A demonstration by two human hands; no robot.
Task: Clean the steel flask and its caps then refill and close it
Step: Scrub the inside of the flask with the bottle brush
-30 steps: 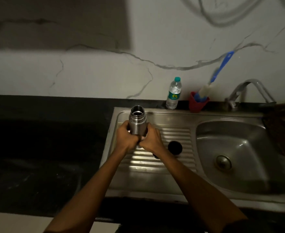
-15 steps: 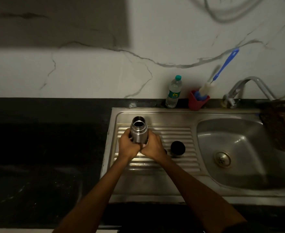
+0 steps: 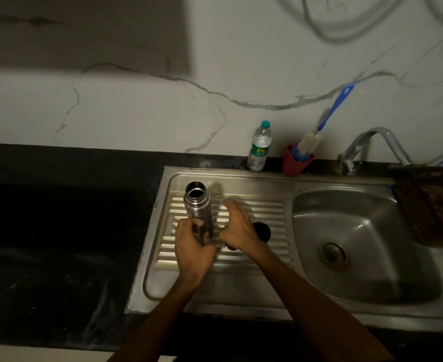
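Observation:
The open steel flask (image 3: pixel 197 205) stands upright on the ribbed drainboard (image 3: pixel 262 212) of the steel sink. My left hand (image 3: pixel 193 250) is low against the flask, fingers loosely curled at its base. My right hand (image 3: pixel 237 227) is just right of the flask, fingers spread, off the flask. A black cap (image 3: pixel 263 231) lies on the drainboard behind my right hand. A second dark cap (image 3: pixel 231 247) peeks out under my right wrist, mostly hidden.
A plastic water bottle (image 3: pixel 260 146) and a red cup (image 3: pixel 294 163) with a blue-handled bottle brush (image 3: pixel 327 118) stand at the wall. The tap (image 3: pixel 371 142) arches over the sink basin (image 3: pixel 358 239). A dark basket (image 3: pixel 429 202) sits at right. Black counter (image 3: pixel 58 231) at left.
The flask has come down onto the drainboard. My right hand has let go and opened to the right; my left hand has slid down to the flask's base.

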